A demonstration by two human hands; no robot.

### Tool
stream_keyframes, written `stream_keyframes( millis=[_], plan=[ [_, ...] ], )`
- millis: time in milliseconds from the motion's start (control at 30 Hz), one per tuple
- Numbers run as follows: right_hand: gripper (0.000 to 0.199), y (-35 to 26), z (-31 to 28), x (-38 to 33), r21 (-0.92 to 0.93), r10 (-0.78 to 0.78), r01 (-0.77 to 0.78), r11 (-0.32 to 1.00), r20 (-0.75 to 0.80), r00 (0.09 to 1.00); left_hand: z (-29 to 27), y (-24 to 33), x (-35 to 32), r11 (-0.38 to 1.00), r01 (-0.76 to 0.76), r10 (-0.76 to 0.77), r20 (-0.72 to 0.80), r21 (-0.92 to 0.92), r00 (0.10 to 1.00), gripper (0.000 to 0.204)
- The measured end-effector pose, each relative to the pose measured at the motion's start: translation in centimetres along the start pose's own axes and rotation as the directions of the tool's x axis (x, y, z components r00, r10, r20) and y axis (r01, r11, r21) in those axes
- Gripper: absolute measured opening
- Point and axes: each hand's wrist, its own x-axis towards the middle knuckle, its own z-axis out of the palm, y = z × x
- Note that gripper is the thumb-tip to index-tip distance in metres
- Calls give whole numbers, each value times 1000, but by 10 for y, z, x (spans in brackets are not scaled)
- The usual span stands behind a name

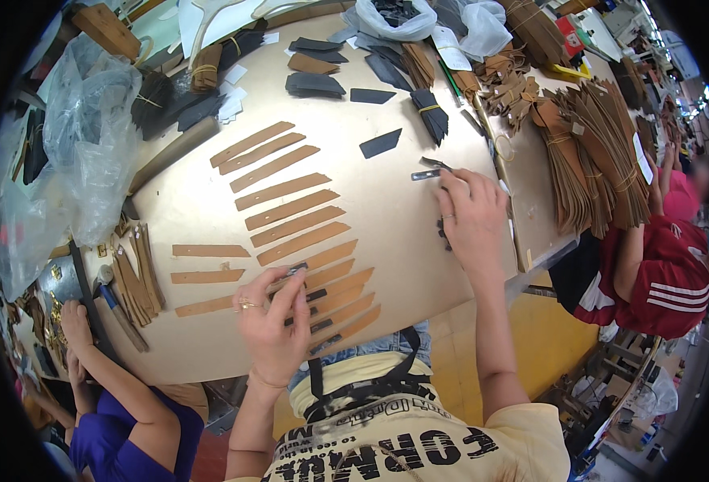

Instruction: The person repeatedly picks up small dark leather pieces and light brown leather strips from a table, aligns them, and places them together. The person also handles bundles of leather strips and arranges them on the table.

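My left hand (278,317) pinches a small dark piece (296,269) between thumb and fingertips, over the lower strips of a column of tan leather strips (290,217). Short dark pieces (320,325) lie across several of the lowest strips. My right hand (475,213) is at the right side of the table, its fingers bent around the near end of a small shiny dark strip (425,175). A little dark tool (435,163) lies just beyond it. More small dark pieces (443,233) sit beside that hand, partly hidden by it.
Three separate tan strips (210,251) lie left of the column. Dark leather pieces (314,86) are stacked at the far side. Brown leather bundles (587,153) fill the right. A blue-handled tool (121,313) lies left, near a co-worker's hands (77,325). Another person sits at right.
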Motion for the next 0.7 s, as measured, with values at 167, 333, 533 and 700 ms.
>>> stream_keyframes(
  millis=[167,333,533,700],
  plan=[
    [14,1,19,17,-196,-253,258,946,48,966,-1,8,-1,1000,-7,7,9,-20,1000,27],
    [5,8,8,30,139,-175,171,975,16,984,5,17,3,983,47,-36,67,-176,997,25],
    [7,-33,-37,8,720,-116,-99,687,244,963,17,38,33,712,297,-196,226,-637,954,22],
    [7,-59,-55,3,775,-188,-110,622,284,940,25,41,55,620,319,-189,258,-717,948,16]
  ],
)
